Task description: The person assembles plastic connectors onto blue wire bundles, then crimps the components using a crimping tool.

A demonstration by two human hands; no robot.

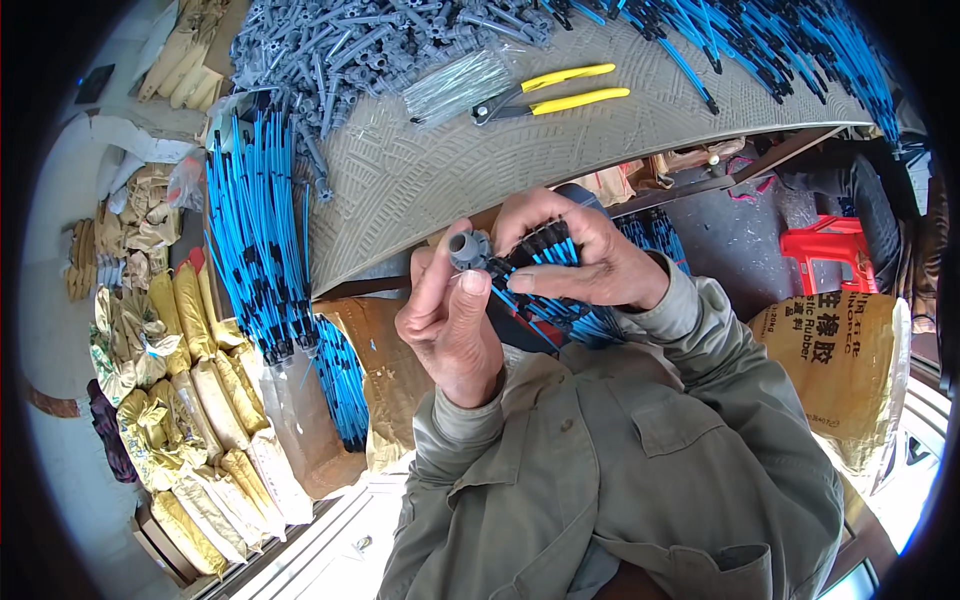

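Note:
Between the thumb and fingers of my left hand (450, 335) is a grey plastic fitting (466, 250), its round open end facing up. My right hand (585, 250) is closed around a bunch of blue tubes with black ends (545, 243), held in front of my chest. The black ends lie right beside the grey fitting; whether one touches or enters it is hidden by the fingers. More blue tubes of the bunch hang below the right hand against my jacket.
Ahead is a textured table (450, 185) with a heap of grey fittings (350, 60), clear ties (458, 88), yellow-handled cutters (550, 92) and blue tubes (770, 45). More blue tubes (258, 230) hang at left, near stacked sacks (200, 410). A red stool (828, 250) stands at right.

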